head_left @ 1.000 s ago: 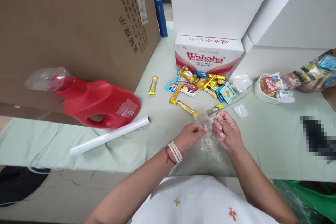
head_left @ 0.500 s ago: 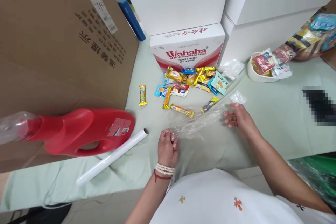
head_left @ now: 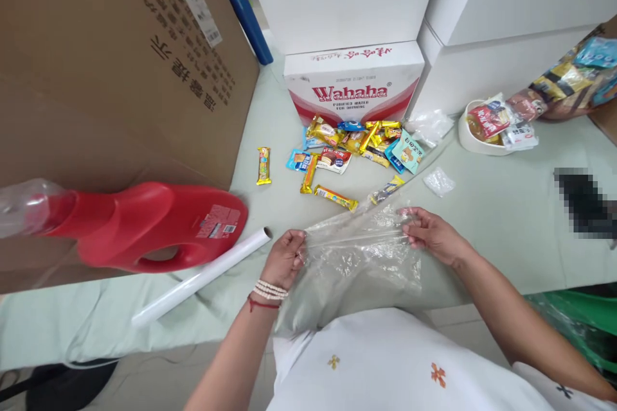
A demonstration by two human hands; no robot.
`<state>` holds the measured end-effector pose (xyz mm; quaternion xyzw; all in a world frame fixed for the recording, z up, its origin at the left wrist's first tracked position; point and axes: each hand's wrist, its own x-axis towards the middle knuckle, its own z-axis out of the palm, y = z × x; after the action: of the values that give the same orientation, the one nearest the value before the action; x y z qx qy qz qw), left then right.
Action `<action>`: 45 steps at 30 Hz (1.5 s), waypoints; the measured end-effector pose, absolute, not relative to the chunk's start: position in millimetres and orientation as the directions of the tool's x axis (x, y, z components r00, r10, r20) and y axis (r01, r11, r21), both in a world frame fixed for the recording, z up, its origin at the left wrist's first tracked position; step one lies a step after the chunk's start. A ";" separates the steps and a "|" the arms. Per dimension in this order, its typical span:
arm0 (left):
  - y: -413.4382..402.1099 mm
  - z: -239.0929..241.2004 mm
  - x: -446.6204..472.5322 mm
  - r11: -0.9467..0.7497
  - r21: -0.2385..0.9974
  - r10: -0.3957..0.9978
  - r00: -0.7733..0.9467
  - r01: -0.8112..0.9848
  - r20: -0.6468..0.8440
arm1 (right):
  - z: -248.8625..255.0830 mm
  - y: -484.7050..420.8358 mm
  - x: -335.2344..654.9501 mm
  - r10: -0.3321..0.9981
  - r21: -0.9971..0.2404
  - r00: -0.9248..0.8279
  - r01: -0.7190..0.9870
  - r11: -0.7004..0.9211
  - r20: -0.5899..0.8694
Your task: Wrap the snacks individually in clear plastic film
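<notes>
Plastic bag point(head_left: 359, 260), clear and creased, stretched between both hands over the near part of the cloth-covered table point(head_left: 520, 250). Held at its left edge by the left hand point(head_left: 283, 260), thumb pressed against curled fingers with hardly a gap; held at its right edge by the right hand point(head_left: 434, 236), thumb close to the bent fingers. Beyond the left fingers and leftward, a brown cardboard box point(head_left: 87, 90). Well beyond both sets of fingers, white boxes point(head_left: 342, 0), with a printed water carton point(head_left: 357, 91) at their foot. Left of the left fingers, a red jug point(head_left: 159, 225); between, just beside the left hand, a slanting white tube point(head_left: 202, 282). Beyond the right fingers and to their right, a see-through snack sack point(head_left: 569, 83), next to a white bowl point(head_left: 475, 143) of packets point(head_left: 489, 117). Straight beyond the fingers, a heap of wrapped snacks point(head_left: 357, 141) just in front of the carton. Just past the right fingertips, crumpled plastic point(head_left: 438, 181). Near the bag's far edge, two wrapped bars point(head_left: 336, 197); beyond the left fingers, a lone yellow bar point(head_left: 263, 166).
</notes>
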<state>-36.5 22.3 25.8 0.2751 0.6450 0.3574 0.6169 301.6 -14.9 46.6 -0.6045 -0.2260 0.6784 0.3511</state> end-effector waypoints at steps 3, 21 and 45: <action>25.5 33.9 -43.8 0.491 0.871 0.840 -0.264 0.001 -0.474 | 42.4 -19.1 291.9 0.773 -0.758 -0.038 -0.169 -0.630 -0.634; 19.5 65.2 -9.8 -0.324 0.620 0.898 0.026 0.715 0.439 | 72.3 -35.1 271.6 0.928 -0.928 0.004 -0.012 -0.372 -0.372; 12.4 80.5 125.5 -0.136 0.988 0.937 0.314 -0.078 0.154 | 240.7 -101.7 390.4 0.884 -0.627 0.365 0.771 -0.111 0.291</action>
<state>125.5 12.4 80.5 0.5957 0.3604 0.4618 0.5496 390.4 -101.7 240.7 -0.7414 -0.5581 0.0780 0.3645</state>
